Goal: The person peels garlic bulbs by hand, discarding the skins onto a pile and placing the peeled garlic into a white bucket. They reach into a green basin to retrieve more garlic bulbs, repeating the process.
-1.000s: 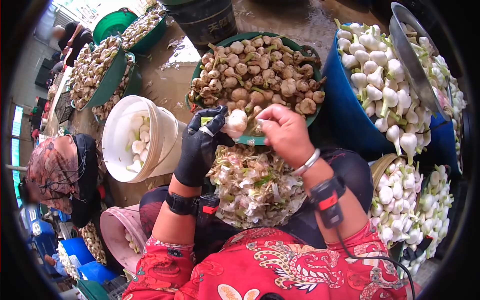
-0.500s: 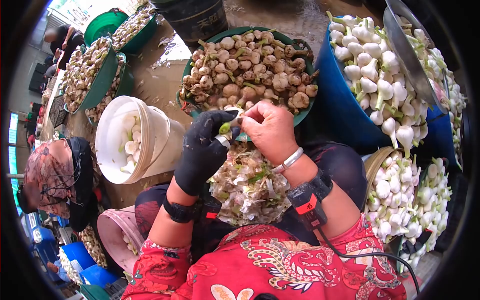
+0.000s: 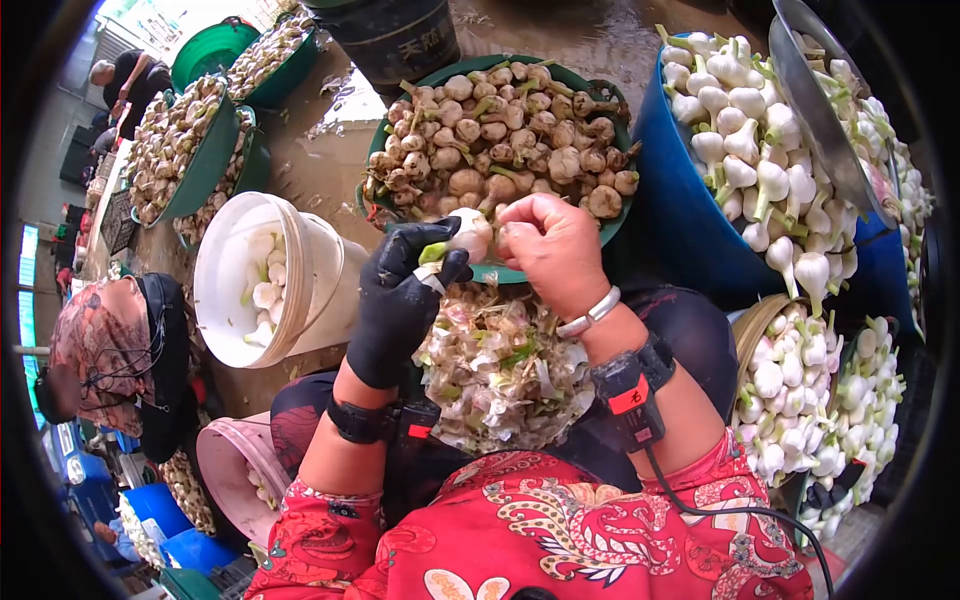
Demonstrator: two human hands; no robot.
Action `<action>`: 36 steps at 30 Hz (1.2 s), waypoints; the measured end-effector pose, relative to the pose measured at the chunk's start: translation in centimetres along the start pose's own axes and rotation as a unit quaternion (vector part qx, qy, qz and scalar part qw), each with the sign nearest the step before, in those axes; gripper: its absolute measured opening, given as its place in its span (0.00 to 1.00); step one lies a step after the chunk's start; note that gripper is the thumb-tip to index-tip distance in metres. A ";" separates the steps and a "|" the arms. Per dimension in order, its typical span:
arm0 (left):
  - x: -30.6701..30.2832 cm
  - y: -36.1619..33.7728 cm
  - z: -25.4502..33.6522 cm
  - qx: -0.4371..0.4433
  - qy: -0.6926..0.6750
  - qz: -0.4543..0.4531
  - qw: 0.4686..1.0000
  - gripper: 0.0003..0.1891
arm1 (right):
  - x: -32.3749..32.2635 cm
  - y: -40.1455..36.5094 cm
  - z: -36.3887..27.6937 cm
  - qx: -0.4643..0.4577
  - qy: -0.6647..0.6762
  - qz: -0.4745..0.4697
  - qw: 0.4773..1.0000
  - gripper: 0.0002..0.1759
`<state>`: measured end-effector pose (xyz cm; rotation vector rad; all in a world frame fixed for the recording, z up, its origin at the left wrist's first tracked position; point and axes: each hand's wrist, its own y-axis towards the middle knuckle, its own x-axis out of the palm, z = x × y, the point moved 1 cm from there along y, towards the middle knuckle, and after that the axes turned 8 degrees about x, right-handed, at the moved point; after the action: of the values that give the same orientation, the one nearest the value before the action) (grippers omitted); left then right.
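Observation:
My left hand (image 3: pixel 390 305), in a black glove, grips a garlic bulb (image 3: pixel 470 236) by its short green stem. The bulb's pale, whitish side faces up. Just right of it, my right hand (image 3: pixel 562 252) is bare with thumb and fingers pinched together; what lies between them, if anything, is too small to make out. Both hands are over the near rim of a green tub (image 3: pixel 500 273) full of brownish, unpeeled garlic bulbs (image 3: pixel 490 130). Below the hands, a heap of garlic skins and stem scraps (image 3: pixel 500 370) lies in my lap.
A white bucket (image 3: pixel 340 300) with some peeled bulbs stands left, a pink bucket (image 3: pixel 225 440) below it. At right are a blue tub (image 3: pixel 665 200) of clean garlic and more full containers. A dark bucket (image 3: pixel 385 45) stands beyond. Another person (image 3: pixel 110 350) bends at far left.
My right hand has drawn slightly right, away from the bulb. The bulb has been turned in my left hand, and more of its pale side now shows.

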<state>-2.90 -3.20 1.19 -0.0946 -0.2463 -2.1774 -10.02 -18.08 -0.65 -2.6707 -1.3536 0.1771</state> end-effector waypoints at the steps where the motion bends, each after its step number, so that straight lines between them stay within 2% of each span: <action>1: -0.1 0.2 -0.2 0.070 0.126 -0.038 0.989 0.09 | 0.2 -0.2 -0.1 -0.050 -0.028 0.002 0.998 0.03; 2: 0.0 0.4 -0.1 0.139 0.249 -0.075 0.956 0.10 | 0.5 -0.3 -0.2 -0.100 -0.056 0.003 0.993 0.03; 3: 0.2 0.0 0.1 0.187 0.310 -0.085 0.928 0.11 | 0.7 -0.3 0.1 -0.143 -0.089 0.032 0.985 0.02; 4: 0.2 0.0 0.1 0.187 0.310 -0.086 0.928 0.11 | 0.9 -0.2 0.2 -0.143 -0.088 0.033 0.985 0.02; 6: 0.3 -0.2 0.0 0.243 0.362 -0.131 0.890 0.11 | 1.1 0.0 0.3 -0.216 -0.196 0.095 0.952 0.03; 7: 0.5 -0.2 0.0 0.266 0.386 -0.129 0.874 0.10 | 1.3 0.1 0.4 -0.257 -0.198 0.123 0.938 0.03; 8: 0.5 -0.3 -0.2 0.266 0.387 -0.129 0.874 0.10 | 1.3 0.2 0.5 -0.257 -0.198 0.123 0.938 0.03; 9: 0.2 -0.4 -0.5 0.177 0.277 -0.098 0.939 0.10 | 1.0 0.3 0.8 -0.166 -0.159 0.116 0.966 0.04; 10: 0.0 -0.5 -0.8 0.085 0.161 -0.064 0.981 0.10 | 0.8 0.4 0.9 -0.074 -0.118 0.107 0.984 0.06; 11: 0.7 -0.5 0.3 -0.036 -0.102 0.017 0.994 0.11 | 0.8 1.1 2.0 -0.039 -0.044 0.098 0.993 0.07; 12: -0.1 0.1 0.6 -0.076 -0.203 0.035 0.976 0.11 | 0.5 1.5 3.0 0.002 -0.068 0.100 0.993 0.07; 14: -1.7 0.5 1.0 -0.060 -0.197 0.019 0.978 0.13 | 0.2 0.9 2.8 -0.020 -0.177 0.032 0.983 0.05; 16: -1.8 0.6 0.9 -0.076 -0.221 0.054 0.971 0.14 | 1.0 -0.7 2.8 -0.027 -0.290 -0.115 0.950 0.04; 17: -2.0 0.6 1.0 -0.100 -0.243 0.086 0.961 0.15 | 1.5 -1.5 3.0 0.012 -0.262 -0.187 0.947 0.05; 18: -2.4 0.7 1.2 -0.100 -0.239 0.087 0.962 0.15 | 1.7 -1.8 3.2 -0.039 -0.270 -0.194 0.942 0.06; 20: -3.7 0.7 1.9 -0.028 -0.118 0.078 0.990 0.16 | 1.4 -1.6 1.1 -0.020 -0.307 -0.273 0.912 0.07; 21: -6.7 0.8 2.4 0.111 0.203 -0.006 0.973 0.15 | 1.1 -1.6 0.5 -0.019 -0.306 -0.273 0.912 0.07; 22: -7.7 1.3 4.0 0.093 0.110 0.065 0.987 0.14 | 0.7 -1.8 0.2 0.000 -0.304 -0.327 0.895 0.07; 23: -10.0 1.3 5.3 0.118 0.129 0.131 0.976 0.15 | 0.2 -1.9 0.1 0.020 -0.301 -0.378 0.875 0.07; 24: -13.1 1.6 6.2 0.143 0.277 0.161 0.936 0.16 | -0.4 -1.7 0.1 0.026 -0.301 -0.373 0.877 0.07; 25: -16.5 1.8 6.3 0.241 0.499 0.120 0.824 0.17 | -1.2 -1.2 0.1 -0.022 -0.327 -0.341 0.881 0.06; 26: -16.7 1.5 7.0 0.199 0.523 0.127 0.819 0.18 | -1.8 -0.8 -0.1 -0.068 -0.350 -0.308 0.882 0.05; 28: -14.9 2.1 6.2 0.155 0.498 0.109 0.846 0.19 | -3.7 0.3 -1.5 0.066 -0.152 -0.190 0.968 0.03; 30: -9.8 3.2 2.9 0.121 0.388 -0.021 0.913 0.17 | -5.5 1.4 -2.3 0.047 -0.070 -0.067 0.994 0.05; 31: -6.5 3.7 1.0 0.029 0.353 -0.053 0.934 0.15 | -6.4 1.8 -2.7 0.042 -0.105 -0.048 0.992 0.05; 32: -4.4 4.4 -2.6 0.104 0.374 -0.107 0.915 0.13 | -6.8 1.9 -2.8 0.044 -0.106 -0.043 0.992 0.05; 33: -2.2 4.7 -5.4 0.029 0.349 -0.121 0.929 0.13 | -7.0 1.9 -2.9 0.036 -0.137 -0.037 0.989 0.05; 34: -1.6 5.3 -9.1 0.006 0.410 -0.184 0.893 0.14 | -7.2 2.0 -2.8 0.026 -0.169 -0.029 0.985 0.05; 35: -0.4 5.8 -11.8 0.042 0.466 -0.240 0.851 0.13 | -7.1 2.0 -2.5 0.017 -0.180 0.008 0.983 0.05; 36: 0.1 6.1 -14.8 0.014 0.511 -0.278 0.813 0.15 | -7.5 1.8 -3.0 0.002 -0.194 0.040 0.980 0.05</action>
<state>2.31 -9.84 -12.36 1.2851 0.3658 -2.4431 -12.47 -25.39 2.30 -2.7876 -1.3346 0.7422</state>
